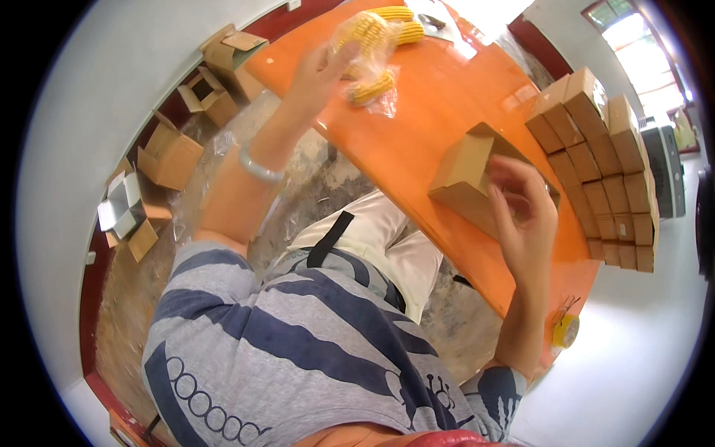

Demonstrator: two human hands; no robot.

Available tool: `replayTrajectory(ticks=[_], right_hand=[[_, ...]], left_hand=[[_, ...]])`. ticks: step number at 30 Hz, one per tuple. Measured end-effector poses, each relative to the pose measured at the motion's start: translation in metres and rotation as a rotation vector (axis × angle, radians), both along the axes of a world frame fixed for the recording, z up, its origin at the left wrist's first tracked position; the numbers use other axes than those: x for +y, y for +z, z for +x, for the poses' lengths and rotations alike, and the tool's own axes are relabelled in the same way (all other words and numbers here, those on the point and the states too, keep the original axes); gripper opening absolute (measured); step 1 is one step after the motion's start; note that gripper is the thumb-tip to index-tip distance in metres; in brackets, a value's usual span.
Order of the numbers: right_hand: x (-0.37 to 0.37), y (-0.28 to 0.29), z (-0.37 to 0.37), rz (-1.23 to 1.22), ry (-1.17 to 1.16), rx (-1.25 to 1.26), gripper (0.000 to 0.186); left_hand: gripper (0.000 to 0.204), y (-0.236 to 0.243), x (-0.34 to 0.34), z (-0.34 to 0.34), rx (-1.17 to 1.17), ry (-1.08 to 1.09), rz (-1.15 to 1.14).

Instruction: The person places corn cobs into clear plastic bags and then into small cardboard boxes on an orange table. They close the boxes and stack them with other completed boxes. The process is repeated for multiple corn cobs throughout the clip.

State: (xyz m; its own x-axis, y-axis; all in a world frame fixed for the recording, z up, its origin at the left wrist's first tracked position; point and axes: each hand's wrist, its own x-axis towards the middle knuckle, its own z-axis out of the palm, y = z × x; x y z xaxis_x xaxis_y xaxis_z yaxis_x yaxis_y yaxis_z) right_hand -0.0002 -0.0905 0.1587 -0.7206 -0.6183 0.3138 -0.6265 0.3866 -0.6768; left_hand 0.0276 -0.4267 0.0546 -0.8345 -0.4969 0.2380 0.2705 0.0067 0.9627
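Observation:
My left hand (pixel 316 78), with a pale bangle at its wrist, reaches to the far left of the table. Its blurred fingers meet the clear plastic around several yellow corn cobs (pixel 370 33), and their grip cannot be made out. A separate plastic-wrapped corn cob (pixel 370 89) lies just nearer to me. My right hand (pixel 525 208) is over an open brown cardboard box (pixel 462 167) at the table's near edge. Its fingers are curled loosely, with a gap between thumb and fingertips and nothing visible in them. That hand hides part of the box.
The orange table (pixel 417 127) runs diagonally before me. Stacked small brown boxes (pixel 596 164) line its right side. A yellow tape roll (pixel 567 331) is by the near right corner. Opened cartons (pixel 170 155) sit on the floor at left, beside loose clear plastic (pixel 223 141).

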Motion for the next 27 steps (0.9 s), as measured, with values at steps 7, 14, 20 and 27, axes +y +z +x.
replayTrajectory(ticks=[7, 14, 20, 27], right_hand=[[-0.038, -0.001, -0.003, -0.273, 0.089, -0.023, 0.041], [-0.025, -0.009, 0.000, -0.515, 0.152, -0.470, 0.040], [-0.015, -0.021, 0.000, -0.551, 0.106, -0.401, 0.055], [0.011, -0.024, -0.029, -0.456, -0.054, -0.230, 0.050]], left_hand=[[0.044, 0.053, 0.104, 0.027, 0.087, -0.410, 0.302], [0.053, 0.040, 0.154, 0.025, 0.195, -0.439, -0.010], [0.075, 0.035, 0.163, 0.022, 0.276, -0.263, -0.747], [0.082, 0.030, 0.174, 0.022, 0.313, -0.241, -0.670]])
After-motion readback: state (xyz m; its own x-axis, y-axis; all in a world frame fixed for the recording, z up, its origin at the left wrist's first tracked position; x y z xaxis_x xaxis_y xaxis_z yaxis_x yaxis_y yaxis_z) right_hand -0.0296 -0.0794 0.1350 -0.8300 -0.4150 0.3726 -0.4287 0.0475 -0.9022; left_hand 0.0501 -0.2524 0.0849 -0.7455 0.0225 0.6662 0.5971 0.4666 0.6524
